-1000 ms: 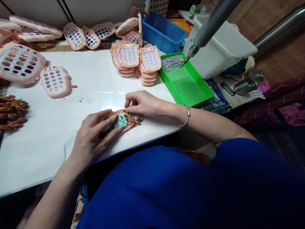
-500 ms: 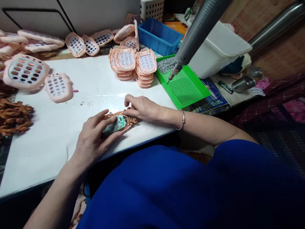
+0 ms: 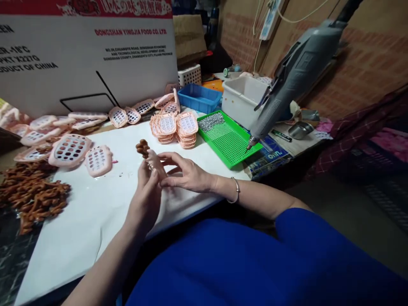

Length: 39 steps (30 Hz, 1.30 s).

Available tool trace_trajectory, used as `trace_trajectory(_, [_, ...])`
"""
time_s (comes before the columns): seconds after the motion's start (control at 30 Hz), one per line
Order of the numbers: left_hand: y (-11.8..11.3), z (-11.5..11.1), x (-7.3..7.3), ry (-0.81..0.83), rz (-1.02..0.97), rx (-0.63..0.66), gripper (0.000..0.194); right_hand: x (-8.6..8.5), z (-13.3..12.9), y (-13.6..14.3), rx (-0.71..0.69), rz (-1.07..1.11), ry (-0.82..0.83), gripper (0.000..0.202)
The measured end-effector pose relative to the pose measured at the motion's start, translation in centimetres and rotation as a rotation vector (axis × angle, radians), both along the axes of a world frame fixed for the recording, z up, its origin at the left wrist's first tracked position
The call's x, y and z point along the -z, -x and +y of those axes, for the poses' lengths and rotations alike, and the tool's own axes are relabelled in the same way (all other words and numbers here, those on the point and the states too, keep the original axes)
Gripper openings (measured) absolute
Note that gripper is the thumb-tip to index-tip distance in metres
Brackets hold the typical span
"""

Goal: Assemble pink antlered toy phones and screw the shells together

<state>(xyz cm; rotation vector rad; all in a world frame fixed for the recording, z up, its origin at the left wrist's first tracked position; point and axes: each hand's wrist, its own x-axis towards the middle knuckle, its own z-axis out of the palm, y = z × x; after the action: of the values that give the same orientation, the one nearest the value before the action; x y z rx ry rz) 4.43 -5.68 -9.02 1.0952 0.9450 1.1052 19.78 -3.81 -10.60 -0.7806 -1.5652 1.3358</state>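
A pink plastic toy casing (image 3: pixel 157 165) stands tilted on edge just above the white work surface, with a brown antler-shaped piece (image 3: pixel 142 148) jutting from its far end. My left hand (image 3: pixel 147 197) grips the near left side, thumb pressed to the casing. From the right, my right hand (image 3: pixel 189 174) has its fingers and thumb closed on the other side. The circuit board inside is hidden at this angle. Beyond my hands stand stacks of pink button-hole front panels (image 3: pixel 167 125).
An electric screwdriver (image 3: pixel 288 72) hangs at right, its tip over a green perforated tray (image 3: pixel 232 162) holding small silver screws (image 3: pixel 212 121). Behind are a blue bin (image 3: pixel 199 100) and a white tub (image 3: pixel 242 102). Brown antler pieces (image 3: pixel 47 199) and more pink panels (image 3: pixel 72 151) lie at left.
The casing, which lay flat with its green circuit board showing, has been lifted and turned on edge. Both hands now grip its sides. The camera view has tilted up.
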Motion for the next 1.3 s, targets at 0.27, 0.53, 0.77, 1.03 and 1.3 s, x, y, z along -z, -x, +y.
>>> trace_trajectory(0.27, [-3.2, 2.0, -0.4, 0.118, -0.074, 0.195, 0.058, -2.4, 2.0, -2.8, 0.218, -0.317, -0.075, 0.057])
trace_trajectory(0.53, [-2.0, 4.2, 1.6, 0.065, 0.048, 0.140, 0.061, -7.5, 9.7, -5.6, 0.676, -1.212, -0.112, 0.060])
trace_trajectory(0.77, [-1.7, 3.7, 1.5, 0.041, 0.036, 0.237, 0.058, -7.6, 12.8, -3.7, 0.585, -1.529, -0.017, 0.061])
trace_trajectory(1.03, [-1.8, 3.8, 1.8, 0.072, -0.004, 0.246, 0.059, -7.7, 13.6, -3.2, 0.541, -1.584, 0.019, 0.061])
trace_trajectory(1.3, [-1.3, 4.8, 1.0, 0.102, -0.073, 0.064, 0.052, -9.2, 9.0, -2.6, 0.567, -1.464, -0.179, 0.060])
